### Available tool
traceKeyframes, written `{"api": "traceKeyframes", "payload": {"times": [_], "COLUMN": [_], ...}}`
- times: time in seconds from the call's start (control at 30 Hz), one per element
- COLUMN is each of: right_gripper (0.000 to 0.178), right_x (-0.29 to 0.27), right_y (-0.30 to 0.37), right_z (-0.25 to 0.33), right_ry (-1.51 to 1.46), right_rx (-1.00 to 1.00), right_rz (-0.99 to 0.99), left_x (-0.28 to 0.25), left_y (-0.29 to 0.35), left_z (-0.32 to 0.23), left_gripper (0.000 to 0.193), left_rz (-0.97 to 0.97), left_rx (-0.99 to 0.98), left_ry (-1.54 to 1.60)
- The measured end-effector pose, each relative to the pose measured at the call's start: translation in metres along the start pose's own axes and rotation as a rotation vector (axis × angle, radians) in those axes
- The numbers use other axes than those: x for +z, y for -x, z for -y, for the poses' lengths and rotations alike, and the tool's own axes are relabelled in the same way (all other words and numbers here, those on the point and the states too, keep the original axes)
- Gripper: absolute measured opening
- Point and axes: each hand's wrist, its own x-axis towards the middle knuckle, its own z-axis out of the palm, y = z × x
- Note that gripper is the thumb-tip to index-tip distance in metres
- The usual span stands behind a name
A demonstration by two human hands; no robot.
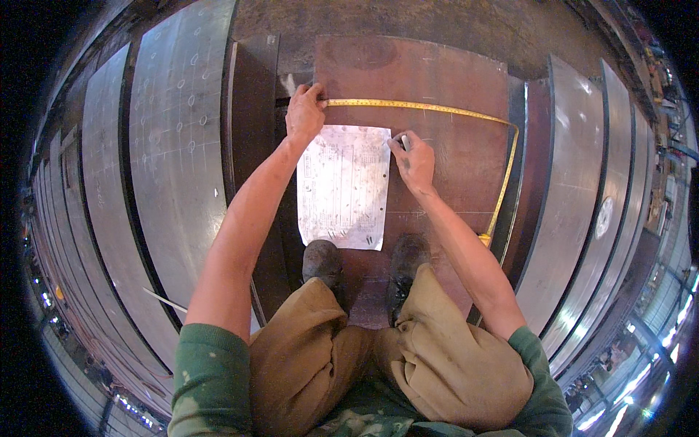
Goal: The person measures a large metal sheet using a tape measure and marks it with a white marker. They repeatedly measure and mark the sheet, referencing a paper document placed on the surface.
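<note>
My left hand (306, 115) is closed on the end of a yellow tape measure (408, 105) at the left edge of a reddish-brown steel plate (437, 65). The blade stretches across the plate, folds at its right edge and runs back to the yellow case (485, 239) beside my right forearm. Pinched in my right hand (415, 162) is a small pale stick that looks like chalk (405, 142). That hand hovers at or rests on the plate, by the top right corner of a printed paper sheet (342, 189). Faint pale lines mark the plate.
My two dark boots (322, 262) stand at the sheet's lower edge and on the plate. Long grey steel plates (178, 109) lie to the left, some bearing chalk circles. More grey plates (571, 175) lie to the right, with dark gaps between them. Brown floor (524, 29) shows beyond.
</note>
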Motion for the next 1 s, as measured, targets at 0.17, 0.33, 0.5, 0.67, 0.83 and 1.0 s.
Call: {"api": "traceKeyframes", "payload": {"times": [0.17,0.33,0.5,0.67,0.83,1.0], "right_gripper": [0.026,0.026,0.026,0.026,0.026,0.027], "right_x": [-0.001,0.000,0.003,-0.001,-0.002,-0.004], "right_y": [0.000,-0.002,-0.003,-0.003,-0.004,-0.004], "right_z": [0.000,0.002,-0.004,0.001,0.004,0.009], "right_ry": [-0.040,-0.024,0.003,-0.049,-0.036,-0.066], "right_rx": [-0.011,0.004,-0.035,0.021,0.024,0.050], "right_rz": [-0.019,-0.008,-0.054,-0.014,-0.021,0.010], "left_x": [0.000,0.007,0.010,0.007,0.009,0.010], "left_y": [0.003,0.009,0.010,0.007,0.008,0.010], "left_z": [-0.005,-0.004,-0.004,0.002,0.001,-0.002], "left_gripper": [0.021,0.024,0.022,0.024,0.027,0.027], "left_rz": [-0.003,-0.046,-0.080,-0.012,-0.017,-0.049], "left_rx": [-0.009,0.011,0.051,0.045,0.039,0.043], "left_ry": [0.006,-0.055,-0.072,-0.060,-0.080,-0.114]}}
